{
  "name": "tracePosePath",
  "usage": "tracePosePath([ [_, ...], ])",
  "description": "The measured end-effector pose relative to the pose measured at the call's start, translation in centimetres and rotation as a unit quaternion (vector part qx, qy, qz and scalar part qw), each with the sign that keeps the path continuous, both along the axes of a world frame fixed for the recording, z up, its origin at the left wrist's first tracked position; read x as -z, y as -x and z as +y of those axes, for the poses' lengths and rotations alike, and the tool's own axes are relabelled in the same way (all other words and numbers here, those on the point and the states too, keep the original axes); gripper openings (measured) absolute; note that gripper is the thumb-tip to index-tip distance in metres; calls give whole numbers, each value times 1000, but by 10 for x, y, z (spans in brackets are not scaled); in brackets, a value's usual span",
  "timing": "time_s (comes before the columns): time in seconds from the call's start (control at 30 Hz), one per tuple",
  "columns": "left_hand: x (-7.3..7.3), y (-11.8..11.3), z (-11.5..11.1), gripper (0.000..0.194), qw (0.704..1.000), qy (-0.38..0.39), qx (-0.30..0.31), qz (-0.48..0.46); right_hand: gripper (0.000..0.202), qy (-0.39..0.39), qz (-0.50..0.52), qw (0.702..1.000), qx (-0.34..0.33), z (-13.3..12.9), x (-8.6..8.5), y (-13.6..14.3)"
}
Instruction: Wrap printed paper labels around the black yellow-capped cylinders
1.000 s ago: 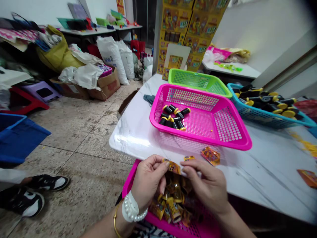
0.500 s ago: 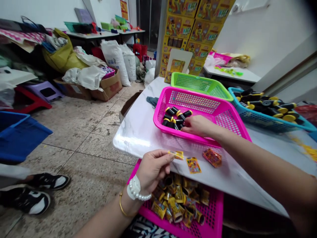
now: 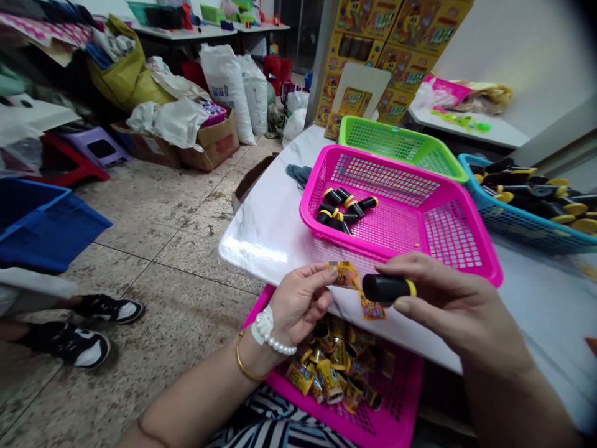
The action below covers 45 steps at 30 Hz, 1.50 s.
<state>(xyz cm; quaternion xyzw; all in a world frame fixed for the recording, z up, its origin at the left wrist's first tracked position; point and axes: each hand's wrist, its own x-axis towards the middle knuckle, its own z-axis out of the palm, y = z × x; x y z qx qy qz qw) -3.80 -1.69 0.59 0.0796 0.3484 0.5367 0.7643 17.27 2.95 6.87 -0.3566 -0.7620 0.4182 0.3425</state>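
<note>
My left hand (image 3: 303, 298) pinches a small yellow printed wrapper (image 3: 344, 274) by its left edge. Just right of it, my right hand (image 3: 448, 305) grips a short black tube with a yellow rim (image 3: 388, 288) between thumb and fingers, its dark end facing the wrapper. An orange-yellow printed wrapper (image 3: 372, 308) lies on the table below the tube. Beyond my hands, the pink basket (image 3: 401, 252) holds several more black tubes (image 3: 347, 218). Under the table edge, a second pink basket (image 3: 405, 410) holds many tubes in yellow wrappers (image 3: 330, 379).
Behind the pink basket stands a green basket (image 3: 448, 163). A blue basket (image 3: 527, 227) of black and yellow pieces is at the right. Stacked yellow boxes (image 3: 392, 74) rise at the back. At left are a blue bin (image 3: 56, 230) and another person's shoes (image 3: 84, 348).
My right hand has come out of the pink basket with a black tube, now beside the wrapper. My left hand still holds the wrapper. The view has shifted.
</note>
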Motion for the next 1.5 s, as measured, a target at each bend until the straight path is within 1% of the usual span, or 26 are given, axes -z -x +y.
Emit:
tracePosePath([
  [0.1, 1, -5, 0, 27, 1000, -13, 19, 8, 33, 25, -2, 1000, 14, -7, 19, 0],
  [0.17, 2, -7, 0, 30, 999, -11, 32, 11, 32, 8, -34, 999, 35, -6, 25, -2],
  [0.27, 3, -11, 0, 32, 999, -8, 38, 21, 35, -58, -99, 992, 44, -5, 24, -5],
  [0.4, 1, -16, 0, 31, 997, -31, 26, 59, 42, -115, -143, 983, 16, -9, 17, -3],
  [0.5, -1, -16, -1, 32, 994, -51, 30, 89, 31, -152, -149, 976, 42, -11, 17, 2],
  [0.57, -2, -15, -3, 35, 993, -54, 37, 103, 24, -174, -145, 972, 68, -14, 21, 3],
  [0.6, -1, -14, -4, 36, 992, -54, 32, 112, 23, -176, -138, 971, 81, -16, 24, 3],
  [0.67, 0, -11, -7, 38, 989, -62, -2, 138, 24, -162, -108, 976, 102, -22, 31, 2],
  [0.73, 1, -7, -9, 47, 981, -89, -31, 167, 25, -140, -66, 983, 103, -29, 37, 1],
  [0.77, 2, -4, -10, 54, 978, -109, -26, 177, 26, -132, -52, 985, 94, -32, 39, 0],
  [0.8, 2, -2, -11, 59, 974, -130, 1, 185, 28, -131, -46, 987, 83, -34, 41, 0],
  [0.83, 1, 1, -12, 58, 969, -148, 42, 192, 32, -133, -45, 987, 74, -36, 42, -1],
  [0.9, 0, 5, -13, 44, 958, -166, 119, 200, 41, -145, -55, 986, 67, -39, 42, -1],
  [0.97, -3, 6, -14, 32, 953, -165, 152, 204, 50, -161, -69, 983, 61, -42, 41, -1],
  [1.03, -4, 4, -13, 30, 955, -159, 154, 200, 54, -176, -80, 980, 49, -44, 42, 0],
  [1.1, -3, -2, -11, 31, 955, -158, 170, 183, 56, -191, -82, 977, 42, -46, 45, 1],
  [1.23, 5, -10, -7, 34, 951, -173, 216, 135, 60, -203, -56, 975, 67, -49, 59, 2],
  [1.33, 10, -6, -10, 44, 957, -157, 190, 151, 69, -170, -26, 980, 103, -51, 72, -2],
  [1.4, 9, -1, -13, 45, 956, -145, 180, 182, 64, -153, -13, 983, 102, -52, 75, -6],
  [1.5, 5, 5, -17, 36, 949, -148, 201, 191, 43, -179, -24, 981, 69, -55, 70, -10],
])
